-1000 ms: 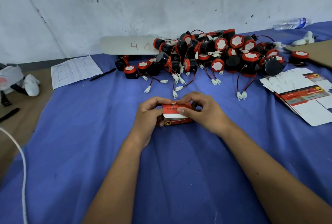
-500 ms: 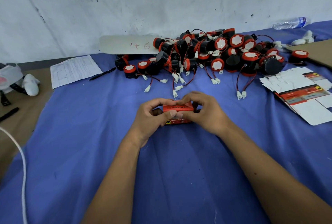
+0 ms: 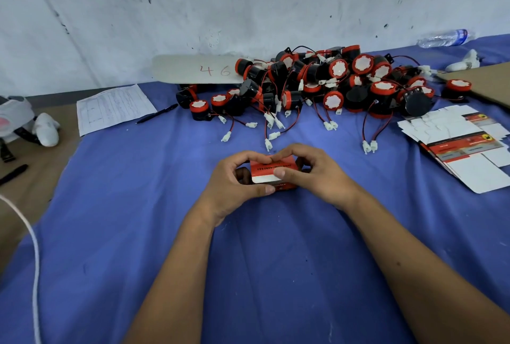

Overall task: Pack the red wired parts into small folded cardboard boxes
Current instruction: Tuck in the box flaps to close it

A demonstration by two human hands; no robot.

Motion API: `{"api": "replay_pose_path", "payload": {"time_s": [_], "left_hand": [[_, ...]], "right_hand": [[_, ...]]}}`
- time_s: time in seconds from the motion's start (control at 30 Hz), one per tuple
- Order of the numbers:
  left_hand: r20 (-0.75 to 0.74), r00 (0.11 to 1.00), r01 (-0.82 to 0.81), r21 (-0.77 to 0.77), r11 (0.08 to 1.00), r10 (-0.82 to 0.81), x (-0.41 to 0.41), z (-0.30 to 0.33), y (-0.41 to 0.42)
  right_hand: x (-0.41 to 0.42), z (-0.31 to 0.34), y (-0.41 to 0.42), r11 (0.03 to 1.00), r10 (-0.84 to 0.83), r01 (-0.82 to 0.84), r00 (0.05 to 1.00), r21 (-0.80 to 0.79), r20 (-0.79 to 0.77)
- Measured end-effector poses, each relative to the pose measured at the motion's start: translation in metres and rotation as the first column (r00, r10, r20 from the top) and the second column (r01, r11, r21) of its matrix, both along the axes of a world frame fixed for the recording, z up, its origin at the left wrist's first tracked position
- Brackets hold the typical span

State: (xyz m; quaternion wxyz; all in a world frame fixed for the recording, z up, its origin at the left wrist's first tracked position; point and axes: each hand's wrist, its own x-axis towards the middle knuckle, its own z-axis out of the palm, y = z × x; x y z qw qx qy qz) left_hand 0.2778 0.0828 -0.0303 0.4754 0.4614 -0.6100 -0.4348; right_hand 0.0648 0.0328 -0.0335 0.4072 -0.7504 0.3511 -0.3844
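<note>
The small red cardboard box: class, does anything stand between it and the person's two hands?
Nothing visible does. The left hand and the right hand both already grip the small red cardboard box, fingers curled round its ends, over the blue cloth.

Soft even light, wide-angle edge distortion

The small box [image 3: 273, 174] sits on the cloth [image 3: 138, 233] between the left hand [image 3: 234, 181] and right hand [image 3: 317, 175]. Behind it lies the heap of wired parts [image 3: 331, 87]; flat box blanks [image 3: 463, 148] lie right, a paper sheet [image 3: 113, 108] with a pen [image 3: 157, 113] left.
</note>
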Motion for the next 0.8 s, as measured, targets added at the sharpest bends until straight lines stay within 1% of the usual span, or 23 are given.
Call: {"api": "replay_pose_path", "payload": {"time_s": [0.13, 0.23, 0.37, 0.5, 0.67, 0.73, 0.8], "left_hand": [[0.124, 0.992, 0.002, -0.057, 0.998, 0.005, -0.0007, 0.0007, 0.0008], [0.117, 0.993, 0.021, -0.024, 1.000, -0.018, 0.0011, 0.0030, 0.0013], [0.132, 0.991, -0.008, -0.031, 0.999, 0.012, -0.0006, 0.0038, 0.0032], [0.116, 0.993, -0.035, -0.028, 0.999, 0.038, -0.0029, 0.0026, 0.0022], [0.150, 0.987, -0.044, -0.040, 0.998, 0.050, -0.0027, 0.0010, 0.0020], [0.164, 0.985, -0.055, -0.048, 0.997, 0.062, -0.0030, -0.0001, 0.0012], [0.170, 0.983, -0.064, -0.051, 0.997, 0.072, -0.0031, -0.0006, 0.0010]], "right_hand": [[0.0005, -0.0056, -0.0013, 0.997, -0.004, 0.001, 0.999, -0.077, -0.040], [0.0018, -0.0059, -0.0012, 0.995, -0.023, 0.019, 0.999, -0.098, -0.031], [0.0025, -0.0044, 0.0017, 0.992, -0.061, 0.059, 0.998, -0.112, -0.022], [0.0047, -0.0015, 0.0048, 0.981, -0.031, 0.014, 0.996, -0.195, -0.088], [0.0047, -0.0033, 0.0009, 0.972, -0.070, 0.047, 0.993, -0.230, -0.094], [0.0037, -0.0029, 0.0008, 0.952, -0.105, 0.056, 0.983, -0.300, -0.148], [0.0040, -0.0016, 0.0022, 0.912, -0.176, 0.062, 0.952, -0.405, -0.251]]}}
